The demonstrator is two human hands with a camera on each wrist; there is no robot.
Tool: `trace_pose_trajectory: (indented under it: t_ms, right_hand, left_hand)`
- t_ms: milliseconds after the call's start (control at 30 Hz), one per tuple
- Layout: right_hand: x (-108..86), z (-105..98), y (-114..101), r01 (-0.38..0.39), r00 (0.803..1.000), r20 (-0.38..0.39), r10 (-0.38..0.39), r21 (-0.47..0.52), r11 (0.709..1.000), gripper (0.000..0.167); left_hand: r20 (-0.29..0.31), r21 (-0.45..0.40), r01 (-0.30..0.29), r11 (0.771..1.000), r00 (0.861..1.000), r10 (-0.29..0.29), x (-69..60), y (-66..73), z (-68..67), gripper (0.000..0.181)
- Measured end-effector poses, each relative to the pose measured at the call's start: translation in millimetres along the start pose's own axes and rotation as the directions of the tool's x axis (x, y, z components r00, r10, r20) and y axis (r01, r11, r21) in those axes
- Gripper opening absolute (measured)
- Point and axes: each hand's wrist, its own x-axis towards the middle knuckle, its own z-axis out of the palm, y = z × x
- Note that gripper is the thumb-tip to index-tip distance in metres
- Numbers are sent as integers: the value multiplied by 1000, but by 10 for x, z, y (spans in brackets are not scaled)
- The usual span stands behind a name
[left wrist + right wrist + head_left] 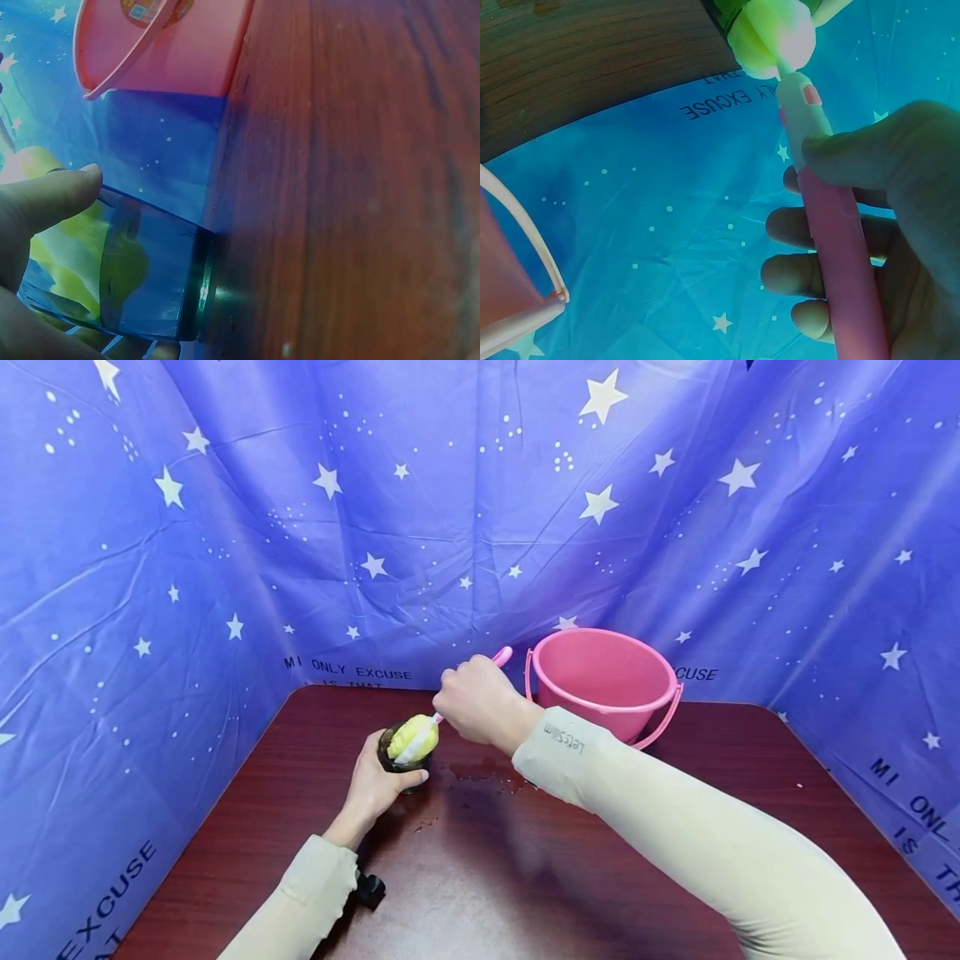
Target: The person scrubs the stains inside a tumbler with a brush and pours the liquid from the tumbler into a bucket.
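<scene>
Sponge brush (825, 199), located above the counter (600, 877) and left of the bucket (585, 660); sponge head (414, 737) partly inside the tinted cup (161, 262), partly proud of its mouth. Left hand (375, 785): wrapped around the cup. Right hand (480, 697): fingers curled around the pink handle (840, 247). Contact between cup base and counter: cannot tell for certain.

Possible faults, by judgement:
- Cup tipping or slipping. Cause: side load from the slanted handle, or moisture, given the wet spots (495, 778) nearby.
- Sponge head bunching at the mouth. Cause: soft bulk pressed off the cup's axis.
- Neck bending. Cause: excess push behind a narrow joint.
- Drips on the counter. Cause: squeezing against the rim.

Orientation: long axis inclined, neither upright nor flat. Sponge end downward, toward the left hand and into the cup; handle end upward, toward the bucket side.
</scene>
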Motion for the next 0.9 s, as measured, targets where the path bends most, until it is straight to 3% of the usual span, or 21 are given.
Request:
trace_pose_trajectory:
  t_ms: [467, 900]
  right_hand:
    - [83, -21, -96, 5, 1000, 28, -5, 10, 1000, 10]
    - [123, -74, -106, 33, 995, 92, -31, -17, 999, 12]
  left_hand:
    - [10, 3, 7, 1000, 1000, -7, -7, -3, 10, 86]
    - [10, 42, -45, 998, 999, 44, -21, 34, 30, 84]
